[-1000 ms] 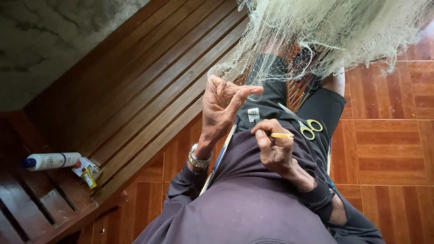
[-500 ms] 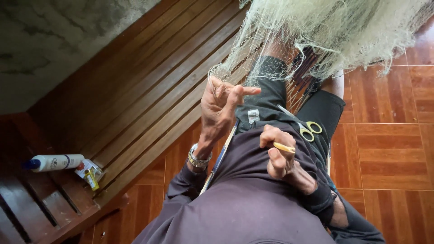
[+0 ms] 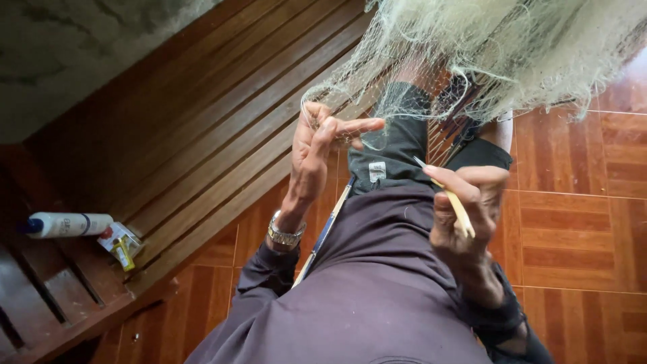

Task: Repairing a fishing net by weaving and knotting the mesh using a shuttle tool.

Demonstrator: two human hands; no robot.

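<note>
Fingers of the left hand [image 3: 317, 158] are raised and partly spread, the forefinger stretched out sideways toward the middle of the view while thumb and the other fingers catch thin strands of the pale fishing net [image 3: 499, 47]. That net hangs in a thick, whitish bunch across the top of the picture, its loose mesh trailing down over the person's dark trousers [image 3: 394, 145] to the left fingertips. The right hand [image 3: 468, 209] is closed in a pinch on a slim yellow netting needle [image 3: 453, 202], thumb and forefinger pressed together around its shaft; the pointed end sticks up and to the left, toward the net, without clearly touching it. A metal wristwatch [image 3: 284, 234] sits on the left wrist, above a purple-grey sleeve [image 3: 269, 269]. A narrow blue-and-white stick [image 3: 323, 232] lies slantwise along the lap between the two arms. To the left, on a dark wooden slatted bench [image 3: 189, 135], a white bottle with a blue cap [image 3: 64, 224] lies on its side, just beside a small red-and-yellow packet [image 3: 121, 244]. Reddish-brown floor tiles [image 3: 579, 229] show on the right.
</note>
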